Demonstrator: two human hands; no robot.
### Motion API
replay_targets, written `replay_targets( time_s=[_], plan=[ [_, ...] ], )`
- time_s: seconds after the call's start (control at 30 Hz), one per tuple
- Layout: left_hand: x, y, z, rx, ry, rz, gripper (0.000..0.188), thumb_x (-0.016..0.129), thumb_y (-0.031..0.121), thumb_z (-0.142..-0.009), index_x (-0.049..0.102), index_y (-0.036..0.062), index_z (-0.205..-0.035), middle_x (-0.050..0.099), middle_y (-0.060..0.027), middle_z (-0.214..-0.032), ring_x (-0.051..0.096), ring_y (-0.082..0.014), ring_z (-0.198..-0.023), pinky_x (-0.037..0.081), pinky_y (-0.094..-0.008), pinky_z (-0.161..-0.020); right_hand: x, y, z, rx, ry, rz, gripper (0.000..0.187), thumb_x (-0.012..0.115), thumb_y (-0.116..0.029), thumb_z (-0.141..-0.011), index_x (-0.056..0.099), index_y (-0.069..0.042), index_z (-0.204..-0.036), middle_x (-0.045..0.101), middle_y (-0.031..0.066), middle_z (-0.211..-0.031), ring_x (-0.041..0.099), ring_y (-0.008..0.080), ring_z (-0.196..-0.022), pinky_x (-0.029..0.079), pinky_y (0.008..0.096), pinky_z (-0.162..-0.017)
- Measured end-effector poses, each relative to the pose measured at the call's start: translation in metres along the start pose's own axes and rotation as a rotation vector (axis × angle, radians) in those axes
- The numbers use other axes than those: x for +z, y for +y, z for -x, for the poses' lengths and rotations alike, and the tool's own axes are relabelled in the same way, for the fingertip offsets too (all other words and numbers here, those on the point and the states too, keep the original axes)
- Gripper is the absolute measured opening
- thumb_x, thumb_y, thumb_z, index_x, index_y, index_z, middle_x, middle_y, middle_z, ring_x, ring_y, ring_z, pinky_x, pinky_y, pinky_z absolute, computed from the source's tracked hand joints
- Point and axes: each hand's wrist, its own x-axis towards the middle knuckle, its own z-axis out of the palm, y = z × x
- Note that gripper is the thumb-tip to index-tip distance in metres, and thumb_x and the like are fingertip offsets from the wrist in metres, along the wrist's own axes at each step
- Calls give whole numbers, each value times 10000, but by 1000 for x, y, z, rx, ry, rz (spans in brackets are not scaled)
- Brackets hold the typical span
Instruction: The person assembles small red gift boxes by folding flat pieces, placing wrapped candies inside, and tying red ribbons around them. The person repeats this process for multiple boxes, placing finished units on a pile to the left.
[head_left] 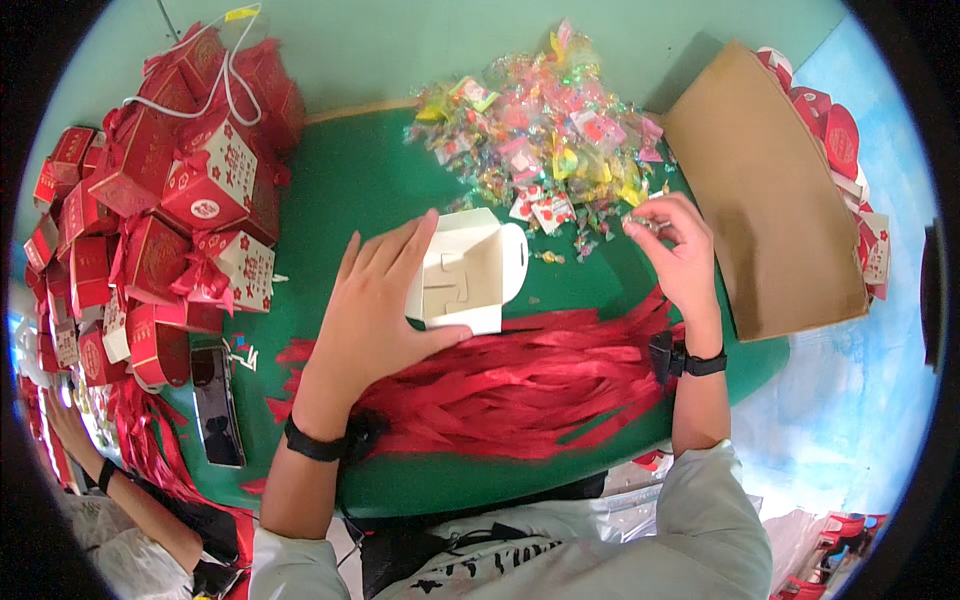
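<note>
Left hand [378, 305] grips white box [462, 275], right hand [678, 240] pinches shiny piece [630, 221], green tabletop [590, 285] between.

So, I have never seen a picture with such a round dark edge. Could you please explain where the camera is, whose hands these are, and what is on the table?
There is no robot here. A person wears a wide fisheye camera on the head, looking down, so straight edges bend. The two central hands are the wearer's own. The left hand grips an open white box; the right hand pinches something small and shiny, too small to identify. On the green table lie colourful wrapped sweets, red ribbons, piled red boxes, a phone and brown cardboard. The hand at the far left belongs to another person.
</note>
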Motion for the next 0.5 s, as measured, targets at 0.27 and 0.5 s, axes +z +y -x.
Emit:
replay_targets(
  time_s=[0.27, 0.5],
  plan=[
    [2, 0, 0, 61, 64, 40, 1005, 979, 424, -722, 561, 46, -1554, 633, -194, -1495, 604, -434, -1363, 442, -571, -1219, 57, -73, 10, -218, -105, -364, 283, 850, -24, -951, 777, -55, -1223, 729, 122, -1223, 735, 212, -1037, 626, 351, -888],
    [2, 1, 4, 50, 79, 29, 964, 984, 393, -739, 566, 35, -1531, 636, -174, -1483, 621, -401, -1342, 463, -529, -1206, 47, -61, 5, -415, -121, -72, 339, 814, -88, -967, 767, -74, -1303, 757, 128, -1313, 724, 303, -1205, 555, 429, -1086]
  ],
)
